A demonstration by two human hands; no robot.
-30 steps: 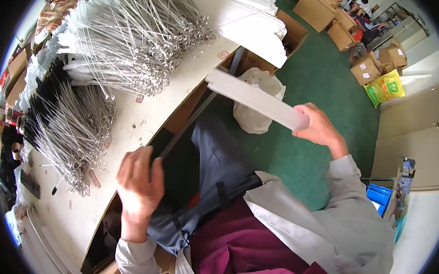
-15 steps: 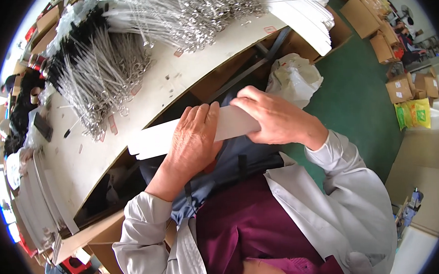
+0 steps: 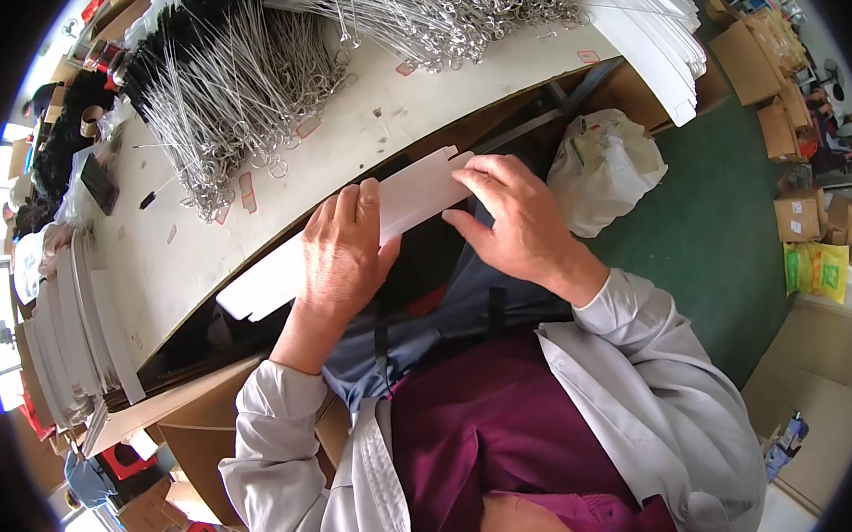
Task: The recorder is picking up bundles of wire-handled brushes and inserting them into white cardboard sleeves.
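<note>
A: What takes up most room around the person?

B: The pale table. On it, at the far side, lie a bundle of metal rods with black bristles and a bigger spread of ringed metal rods. A stack of white strips juts past the table's edge, above a white bag.

A: Could that stack be a trouble?

B: Perhaps: a stray sleeve or elbow could knock its overhanging ends loose.

A: And the piece being handled?

B: A long white strip, aslant in front of the table's near edge, above the person's lap. Its lower end looks close to that edge; whether they touch is hard to tell. A swing that way might dent a corner.

A: The hands?

B: The left hand is closed around the strip's middle, fingers across the top, thumb at the near side. Squeezing too hard could crease it; a slack grip could drop it. The right hand has thumb and forefinger parted at the other end; whether they press it can't be told.

A: Smallest worry?

B: The end tabs: a fingertip catching one carelessly could bend it.
</note>
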